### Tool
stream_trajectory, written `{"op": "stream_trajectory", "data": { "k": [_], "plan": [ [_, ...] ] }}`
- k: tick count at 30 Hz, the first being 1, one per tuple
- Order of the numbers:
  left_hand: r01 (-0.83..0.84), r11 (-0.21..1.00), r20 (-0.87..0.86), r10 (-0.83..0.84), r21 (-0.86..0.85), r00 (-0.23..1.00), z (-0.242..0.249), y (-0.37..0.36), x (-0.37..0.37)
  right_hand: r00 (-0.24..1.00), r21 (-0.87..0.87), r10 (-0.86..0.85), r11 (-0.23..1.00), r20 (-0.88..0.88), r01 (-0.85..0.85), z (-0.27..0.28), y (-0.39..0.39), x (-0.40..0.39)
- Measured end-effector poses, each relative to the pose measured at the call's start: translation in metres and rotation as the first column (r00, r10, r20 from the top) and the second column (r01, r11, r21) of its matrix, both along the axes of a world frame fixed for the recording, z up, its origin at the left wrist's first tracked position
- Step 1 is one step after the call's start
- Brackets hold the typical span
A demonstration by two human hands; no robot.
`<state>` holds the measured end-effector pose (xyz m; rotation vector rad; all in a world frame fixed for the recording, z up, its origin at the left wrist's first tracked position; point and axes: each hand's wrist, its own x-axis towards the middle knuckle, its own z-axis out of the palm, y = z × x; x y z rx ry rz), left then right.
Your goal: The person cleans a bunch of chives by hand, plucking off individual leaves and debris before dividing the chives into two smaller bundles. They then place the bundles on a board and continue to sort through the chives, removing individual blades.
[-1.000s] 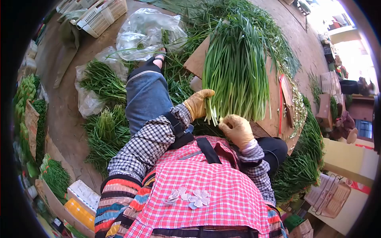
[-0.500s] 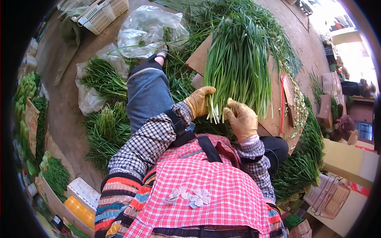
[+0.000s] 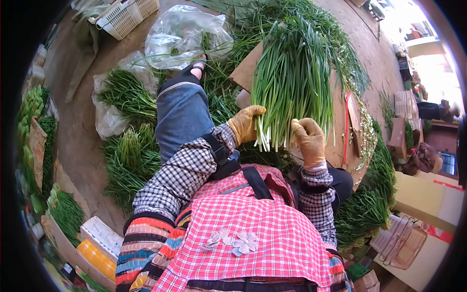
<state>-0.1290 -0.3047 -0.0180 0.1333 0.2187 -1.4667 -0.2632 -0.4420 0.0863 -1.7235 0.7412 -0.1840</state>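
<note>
Gloved left hand (image 3: 244, 123) and right hand (image 3: 308, 139) around chive bundle (image 3: 292, 78)

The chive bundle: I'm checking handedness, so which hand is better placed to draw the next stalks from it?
Probably the right hand: it pinches stalks at the edge of the chive bundle, while the left hand braces the cut ends.

An open-air produce market or vegetable sorting yard: heaps of long green chives (image 3: 292, 73) cover the bare concrete ground (image 3: 82, 126), with clear plastic bags (image 3: 182, 36), white slotted plastic crates (image 3: 126, 14) and flat brown cardboard sheets (image 3: 245, 68) spread about.
</note>
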Motion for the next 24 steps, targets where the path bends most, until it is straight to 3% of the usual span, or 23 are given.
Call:
{"op": "stream_trajectory", "data": {
  "k": [3, 5, 7, 11, 14, 18, 19, 21, 23, 24],
  "plan": [
    [0.008, 1.0, 0.02, -0.008, 0.005, 1.0, 0.001, 0.001, 0.001, 0.981, 0.008, 0.004, 1.0, 0.195, -0.006, -0.002, 0.009, 0.001],
    [-0.006, 0.999, 0.04, 0.004, 0.044, 0.999, 0.001, 0.002, 0.001, 0.969, -0.431, 0.248, 0.874, -0.002, -0.225, 0.002, 0.011, 0.006],
    [-0.02, 1.0, 0.009, 0.02, 0.016, 1.0, -0.008, 0.0, 0.002, 0.903, -0.612, 0.244, 0.67, -0.354, -0.421, -0.003, 0.011, 0.012],
    [0.014, 0.994, -0.004, -0.015, -0.11, 1.0, -0.01, 0.002, 0.003, 0.946, -0.553, 0.162, 0.778, -0.279, -0.297, -0.012, 0.013, 0.014],
    [-0.001, 0.997, -0.009, 0.0, -0.078, 1.0, -0.001, 0.003, 0.002, 0.966, -0.662, 0.144, 0.706, -0.216, -0.253, -0.032, 0.001, 0.012],
    [0.008, 0.995, -0.058, -0.014, -0.104, 0.998, -0.013, 0.001, 0.002, 0.996, -0.357, -0.021, 0.934, -0.085, -0.01, -0.034, -0.007, 0.007],
    [-0.002, 0.997, -0.047, -0.002, -0.08, 0.999, -0.008, 0.001, 0.001, 0.998, -0.468, 0.032, 0.884, 0.055, -0.002, -0.029, -0.007, 0.008],
    [-0.015, 0.999, -0.019, 0.014, -0.03, 1.0, 0.003, 0.002, 0.001, 0.968, -0.162, -0.048, 0.983, 0.245, 0.09, -0.021, 0.008, 0.007],
    [-0.02, 0.999, 0.006, 0.02, -0.026, 1.0, -0.002, 0.002, 0.0, 0.998, -0.406, 0.063, 0.912, -0.013, -0.063, -0.011, 0.014, 0.014],
    [-0.023, 0.999, 0.019, 0.023, -0.025, 1.0, -0.006, 0.001, 0.0, 0.985, -0.566, 0.15, 0.807, -0.083, -0.171, 0.001, 0.024, 0.019]
  ]
}}
